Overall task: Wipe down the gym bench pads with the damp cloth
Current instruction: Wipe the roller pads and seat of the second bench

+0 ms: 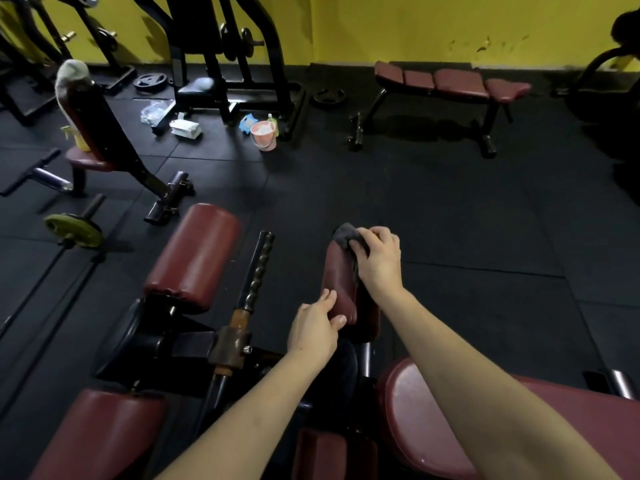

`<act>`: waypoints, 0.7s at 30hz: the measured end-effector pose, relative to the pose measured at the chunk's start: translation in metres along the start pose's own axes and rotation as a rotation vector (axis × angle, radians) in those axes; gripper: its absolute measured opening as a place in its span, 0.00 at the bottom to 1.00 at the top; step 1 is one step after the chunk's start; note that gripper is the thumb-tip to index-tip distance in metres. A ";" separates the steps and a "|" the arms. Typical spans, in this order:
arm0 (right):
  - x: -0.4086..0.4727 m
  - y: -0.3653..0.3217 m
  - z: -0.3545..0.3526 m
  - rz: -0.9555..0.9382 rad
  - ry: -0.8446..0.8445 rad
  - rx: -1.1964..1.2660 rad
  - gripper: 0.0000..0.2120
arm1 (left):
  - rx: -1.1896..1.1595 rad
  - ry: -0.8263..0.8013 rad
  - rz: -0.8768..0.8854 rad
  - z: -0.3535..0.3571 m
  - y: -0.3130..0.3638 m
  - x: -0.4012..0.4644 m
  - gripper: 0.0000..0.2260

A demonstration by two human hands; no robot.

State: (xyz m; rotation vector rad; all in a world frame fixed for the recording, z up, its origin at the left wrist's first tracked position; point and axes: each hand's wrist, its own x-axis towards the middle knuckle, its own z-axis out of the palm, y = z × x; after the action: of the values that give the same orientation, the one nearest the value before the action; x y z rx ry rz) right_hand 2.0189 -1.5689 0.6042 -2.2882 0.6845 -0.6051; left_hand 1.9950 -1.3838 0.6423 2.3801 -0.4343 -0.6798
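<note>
Starting nearest you, the maroon seat pad [450,420] lies at lower right. Your left hand [317,327] steadies the near end of the small roller pad [339,282], thumb and fingers curled round its end. Your right hand [379,258] holds the grey cloth [346,233] bunched in its grip at the pad's far end, seemingly pressed against it. Beyond, a pink bucket [265,135] stands on the floor; a flat bench [450,83] sits by the yellow wall [415,26].

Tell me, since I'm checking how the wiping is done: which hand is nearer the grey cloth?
Right. The right hand grips the grey cloth at the roller pad's far end; the left hand holds its near end.
</note>
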 end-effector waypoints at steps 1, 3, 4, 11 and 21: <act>-0.002 0.001 -0.001 0.006 -0.011 0.026 0.14 | 0.001 0.000 0.005 0.000 -0.001 -0.001 0.26; -0.011 -0.002 -0.005 0.008 -0.011 0.056 0.13 | -0.001 -0.002 0.014 -0.001 -0.002 -0.003 0.26; -0.020 -0.004 -0.008 0.008 -0.011 0.062 0.13 | -0.007 -0.006 0.014 -0.002 -0.002 -0.003 0.26; -0.122 0.006 -0.027 0.104 0.021 0.151 0.15 | 0.005 -0.017 0.028 -0.003 -0.004 0.000 0.25; 0.012 -0.007 -0.002 0.080 0.041 -0.009 0.18 | -0.142 -0.096 -0.039 -0.006 -0.022 0.011 0.26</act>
State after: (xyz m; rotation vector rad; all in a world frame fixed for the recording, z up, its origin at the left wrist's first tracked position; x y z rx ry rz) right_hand 2.0285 -1.5725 0.6137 -2.2501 0.7960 -0.6131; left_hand 2.0097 -1.3696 0.6285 2.2347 -0.3677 -0.8176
